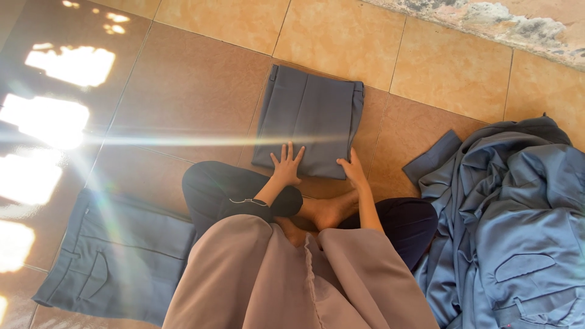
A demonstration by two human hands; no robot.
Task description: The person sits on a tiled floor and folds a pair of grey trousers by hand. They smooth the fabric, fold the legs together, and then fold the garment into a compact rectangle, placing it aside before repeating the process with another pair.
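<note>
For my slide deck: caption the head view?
Both hands press flat on folded grey trousers on tiled floor.

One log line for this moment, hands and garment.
left hand: flat on folded grey trousers | right hand: at its near right corner | floor: tiled

Seated cross-legged with bare feet tucked in, the person stretches both arms forward, left hand [286, 163] pressed flat with fingers spread, right hand [352, 169] set on its edge, fingers together, pointing down.
</note>
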